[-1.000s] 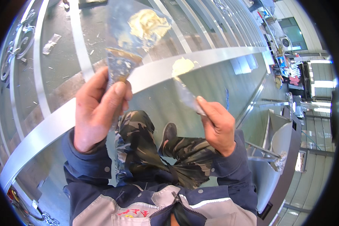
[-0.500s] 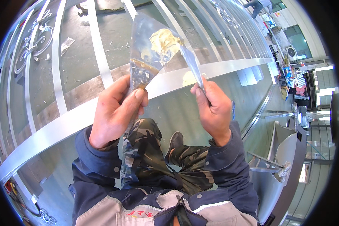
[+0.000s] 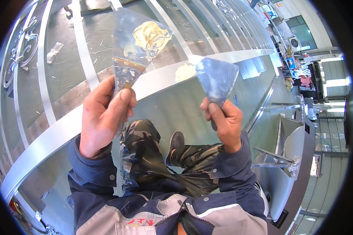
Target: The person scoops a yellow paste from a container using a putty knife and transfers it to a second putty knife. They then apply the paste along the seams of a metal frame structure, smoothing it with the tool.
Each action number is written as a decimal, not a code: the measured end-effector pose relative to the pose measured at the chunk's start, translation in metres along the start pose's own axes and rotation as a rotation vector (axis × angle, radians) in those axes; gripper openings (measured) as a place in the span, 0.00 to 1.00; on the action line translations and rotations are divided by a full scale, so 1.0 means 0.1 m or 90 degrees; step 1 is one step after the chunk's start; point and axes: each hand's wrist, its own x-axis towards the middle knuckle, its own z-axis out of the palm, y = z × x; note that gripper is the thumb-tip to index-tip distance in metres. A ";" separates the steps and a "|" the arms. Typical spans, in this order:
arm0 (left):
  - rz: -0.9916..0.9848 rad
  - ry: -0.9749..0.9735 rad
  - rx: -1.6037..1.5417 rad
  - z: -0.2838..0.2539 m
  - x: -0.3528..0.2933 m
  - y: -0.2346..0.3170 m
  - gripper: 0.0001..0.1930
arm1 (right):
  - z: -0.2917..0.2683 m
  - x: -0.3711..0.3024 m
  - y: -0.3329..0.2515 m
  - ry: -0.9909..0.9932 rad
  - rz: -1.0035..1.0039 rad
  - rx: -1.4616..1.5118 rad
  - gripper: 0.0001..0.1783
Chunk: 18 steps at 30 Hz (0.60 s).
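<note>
My left hand (image 3: 106,115) is closed round the narrow end of a wide putty knife (image 3: 123,29), its blade pointing up and away. A lump of pale yellow putty (image 3: 151,37) sits on that blade, with brownish smears nearer the grip. To the right, my right hand (image 3: 228,122) pinches a second, smaller putty knife (image 3: 217,76). Its flat face shows, mostly bare with a thin smear, and the two blades are apart. Beyond both hands runs a silvery metal rail (image 3: 157,87), with a patch of putty (image 3: 185,72) on it.
Metal bars (image 3: 84,47) reach away from the rail, with scroll ornaments (image 3: 25,56) at the far left. Scraps lie on the floor beneath. A grey metal piece (image 3: 290,156) stands at my right. Shelves of supplies (image 3: 298,74) line the far right.
The right putty knife has come away from the left blade and turned from edge-on to flat-face view. In the picture, my left hand and its knife sit further left.
</note>
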 end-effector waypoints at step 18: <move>0.015 -0.016 0.009 -0.03 0.00 -0.01 0.17 | -0.24 -0.02 0.63 0.092 -0.238 -0.590 0.33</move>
